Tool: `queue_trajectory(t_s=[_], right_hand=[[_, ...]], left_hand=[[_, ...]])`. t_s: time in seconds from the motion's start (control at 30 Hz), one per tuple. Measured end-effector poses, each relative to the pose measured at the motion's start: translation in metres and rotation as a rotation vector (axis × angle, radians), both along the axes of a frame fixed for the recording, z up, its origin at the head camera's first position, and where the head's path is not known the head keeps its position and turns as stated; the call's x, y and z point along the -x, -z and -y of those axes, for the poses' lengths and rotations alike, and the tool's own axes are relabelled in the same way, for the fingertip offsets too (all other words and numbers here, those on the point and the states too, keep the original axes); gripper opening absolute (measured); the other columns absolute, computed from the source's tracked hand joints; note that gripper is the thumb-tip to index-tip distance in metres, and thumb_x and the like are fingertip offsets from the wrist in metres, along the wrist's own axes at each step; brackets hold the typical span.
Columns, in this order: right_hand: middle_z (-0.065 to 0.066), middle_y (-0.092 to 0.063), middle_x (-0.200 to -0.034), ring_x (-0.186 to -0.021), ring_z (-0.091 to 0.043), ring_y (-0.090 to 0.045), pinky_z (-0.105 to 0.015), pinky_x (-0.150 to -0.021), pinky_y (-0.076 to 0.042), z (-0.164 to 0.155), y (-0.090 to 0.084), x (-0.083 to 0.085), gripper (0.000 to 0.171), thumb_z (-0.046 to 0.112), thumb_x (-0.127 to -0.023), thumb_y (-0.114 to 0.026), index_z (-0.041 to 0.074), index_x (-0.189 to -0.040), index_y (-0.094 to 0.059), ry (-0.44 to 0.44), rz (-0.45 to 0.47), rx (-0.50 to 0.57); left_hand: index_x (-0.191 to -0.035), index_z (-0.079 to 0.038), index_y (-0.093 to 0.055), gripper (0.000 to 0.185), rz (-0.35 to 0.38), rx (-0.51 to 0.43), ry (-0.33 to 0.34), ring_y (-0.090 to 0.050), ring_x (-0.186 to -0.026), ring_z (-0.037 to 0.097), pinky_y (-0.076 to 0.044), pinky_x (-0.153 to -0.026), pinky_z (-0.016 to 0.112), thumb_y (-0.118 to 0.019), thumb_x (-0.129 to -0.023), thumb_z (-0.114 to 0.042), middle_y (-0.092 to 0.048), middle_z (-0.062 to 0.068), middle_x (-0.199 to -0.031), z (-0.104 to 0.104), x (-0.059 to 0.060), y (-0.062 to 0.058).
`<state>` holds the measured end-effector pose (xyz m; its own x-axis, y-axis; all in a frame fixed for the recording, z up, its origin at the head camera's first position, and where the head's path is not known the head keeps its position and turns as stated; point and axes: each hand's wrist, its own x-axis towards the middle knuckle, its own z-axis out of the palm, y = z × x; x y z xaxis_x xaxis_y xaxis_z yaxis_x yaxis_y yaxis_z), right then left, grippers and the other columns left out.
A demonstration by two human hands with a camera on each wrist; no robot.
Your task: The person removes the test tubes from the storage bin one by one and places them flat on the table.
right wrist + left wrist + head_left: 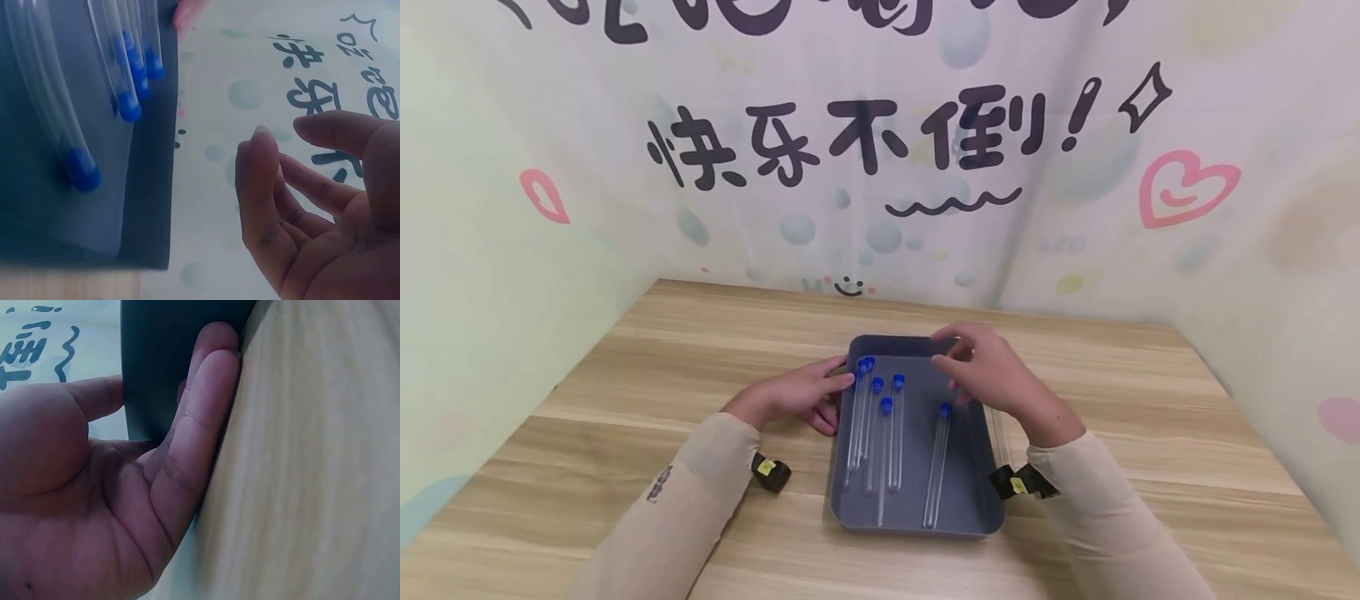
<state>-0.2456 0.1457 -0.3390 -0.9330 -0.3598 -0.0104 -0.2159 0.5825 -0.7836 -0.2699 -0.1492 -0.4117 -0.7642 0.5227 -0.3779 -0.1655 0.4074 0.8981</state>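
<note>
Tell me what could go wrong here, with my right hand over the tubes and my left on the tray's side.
The test tubes lie loose and close together in the tray, so reaching for one may roll or knock its neighbours. The right hand hovers open and holds nothing, and smooth clear tubes could slip from a light pinch. The left hand only touches the tray's wall, so the tray might slide.

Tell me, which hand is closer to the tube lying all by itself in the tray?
The right hand. It hovers just above the lone tube's blue cap, not touching it. The left hand rests against the tray's far-left wall, beyond the other tubes.
</note>
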Motion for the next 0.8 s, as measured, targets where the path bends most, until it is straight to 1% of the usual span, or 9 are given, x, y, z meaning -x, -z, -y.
queue_trajectory(t_s=[0.13,0.3,0.53,0.7,0.8], right_hand=[[-0.019,-0.068,-0.100,-0.066,-0.022,-0.066,-0.045,-0.062,-0.062,0.010,0.004,0.002,0.036,0.019,-0.099,-0.061,0.010,-0.134,-0.057,-0.001,0.016,-0.011],[-0.024,-0.067,-0.108,-0.064,-0.021,-0.065,-0.045,-0.061,-0.062,0.023,0.009,0.004,0.037,0.018,-0.100,-0.061,0.009,-0.135,-0.057,-0.022,0.041,-0.008],[-0.023,-0.068,-0.105,-0.058,-0.019,-0.064,-0.042,-0.059,-0.062,0.036,0.016,0.008,0.040,0.020,-0.099,-0.061,0.007,-0.137,-0.056,-0.040,0.054,-0.026],[-0.024,-0.067,-0.105,-0.061,-0.020,-0.064,-0.042,-0.059,-0.062,0.042,0.021,0.012,0.042,0.020,-0.099,-0.061,0.007,-0.139,-0.054,-0.049,0.076,-0.012],[-0.022,-0.067,-0.103,-0.061,-0.020,-0.065,-0.041,-0.058,-0.062,0.045,0.025,0.013,0.046,0.019,-0.099,-0.063,0.008,-0.142,-0.051,-0.040,0.090,-0.017]], left_hand=[[-0.162,-0.028,-0.010,0.060,-0.001,-0.005,0.000,-0.071,-0.077,0.021,-0.064,-0.074,0.039,-0.037,-0.110,-0.036,-0.063,0.018,-0.106,0.000,0.001,0.001],[-0.162,-0.028,-0.010,0.060,-0.002,-0.008,-0.010,-0.071,-0.077,0.022,-0.064,-0.073,0.040,-0.037,-0.110,-0.036,-0.064,0.018,-0.107,-0.001,0.001,0.001],[-0.162,-0.027,-0.010,0.060,0.007,-0.012,-0.009,-0.072,-0.077,0.023,-0.064,-0.073,0.041,-0.037,-0.110,-0.036,-0.065,0.020,-0.107,-0.001,0.002,0.001],[-0.162,-0.028,-0.010,0.060,0.011,-0.012,-0.008,-0.071,-0.077,0.022,-0.064,-0.074,0.040,-0.037,-0.109,-0.038,-0.065,0.019,-0.106,0.000,0.002,0.002],[-0.162,-0.029,-0.010,0.060,0.015,-0.011,-0.014,-0.071,-0.077,0.022,-0.064,-0.074,0.040,-0.038,-0.109,-0.038,-0.065,0.018,-0.105,0.000,0.003,0.003]])
